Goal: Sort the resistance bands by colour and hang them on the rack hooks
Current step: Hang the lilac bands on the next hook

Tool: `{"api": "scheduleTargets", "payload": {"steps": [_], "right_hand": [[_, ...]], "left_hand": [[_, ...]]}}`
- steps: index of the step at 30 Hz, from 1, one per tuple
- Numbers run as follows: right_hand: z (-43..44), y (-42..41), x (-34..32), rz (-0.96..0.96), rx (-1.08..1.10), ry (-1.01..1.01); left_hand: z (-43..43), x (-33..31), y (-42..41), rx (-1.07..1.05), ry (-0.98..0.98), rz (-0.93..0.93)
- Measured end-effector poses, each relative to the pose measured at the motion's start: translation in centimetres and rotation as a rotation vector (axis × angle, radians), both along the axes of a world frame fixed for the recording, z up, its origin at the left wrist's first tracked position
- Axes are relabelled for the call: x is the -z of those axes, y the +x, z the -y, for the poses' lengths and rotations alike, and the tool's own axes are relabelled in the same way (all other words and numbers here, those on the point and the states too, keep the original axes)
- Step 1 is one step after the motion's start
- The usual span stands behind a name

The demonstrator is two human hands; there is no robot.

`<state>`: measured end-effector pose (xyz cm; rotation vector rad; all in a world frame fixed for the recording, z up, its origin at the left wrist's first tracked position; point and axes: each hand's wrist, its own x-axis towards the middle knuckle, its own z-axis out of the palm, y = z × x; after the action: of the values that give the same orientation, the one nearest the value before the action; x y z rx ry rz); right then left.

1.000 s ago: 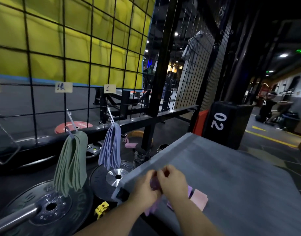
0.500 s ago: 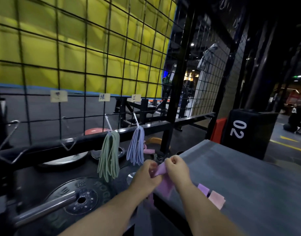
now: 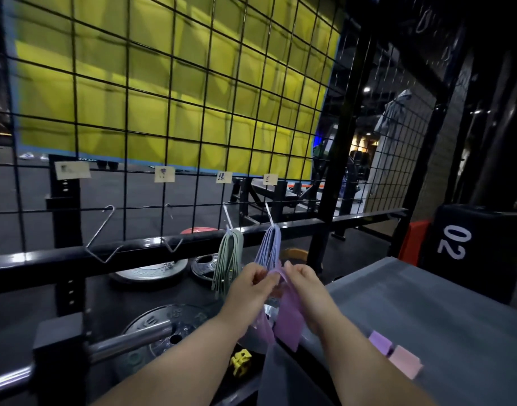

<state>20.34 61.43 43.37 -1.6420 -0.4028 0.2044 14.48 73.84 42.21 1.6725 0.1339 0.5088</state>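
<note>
Held a purple resistance band [image 3: 289, 320] up in front of the wire-grid rack [image 3: 337, 142], just below the hanging bunches. Pinched its top edge with the left hand [image 3: 248, 284] on one side and the right hand [image 3: 305, 284] on the other, fingers curled and pressed onto the fabric (too blurred to tell exactly which fingertips met). Let the rest of it hang loose between the forearms.

Had, right behind the hands, a bunch of lavender bands [image 3: 269, 249] on one hook and, just to its left, a bunch of green bands [image 3: 228, 259] on the next. Saw two more wire hooks [image 3: 105, 232] further left above the same black rail [image 3: 61, 257], with four paper labels [image 3: 164, 174] on the grid above.

Kept, on the grey platform [image 3: 427, 303] to the right, a folded purple band [image 3: 380, 342] and a folded pink band [image 3: 405, 361], side by side and touching.

Looked down, below the rail, on weight plates [image 3: 160, 271], a barbell sleeve [image 3: 128, 341] and a small yellow clip [image 3: 240, 358]. Caught a black box [image 3: 471, 244] marked 02 at far right, and yellow panels [image 3: 163, 83] behind the grid.
</note>
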Motion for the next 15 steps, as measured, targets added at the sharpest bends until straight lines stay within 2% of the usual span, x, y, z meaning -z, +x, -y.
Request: {"api": "scheduleTargets", "payload": {"steps": [3,5,8,15], "right_hand": [[-0.5,-0.7,0.0,-0.043,-0.175,0.152],[-1.1,-1.0,0.2,-0.049,-0.255,0.148],[-2.3,-1.5,-0.1,-0.063,-0.332,0.097],[-6.5,-2.9,-2.2,-0.012,-0.417,0.176]], "left_hand": [[-0.6,-1.0,-1.3,-0.02,-0.096,0.033],[-1.3,-1.8,-2.1,-0.045,-0.148,0.046],[-2.7,-2.6,-3.5,-0.153,-0.071,0.018],[-7.2,-3.5,-6.4,-0.306,0.091,0.028]]}}
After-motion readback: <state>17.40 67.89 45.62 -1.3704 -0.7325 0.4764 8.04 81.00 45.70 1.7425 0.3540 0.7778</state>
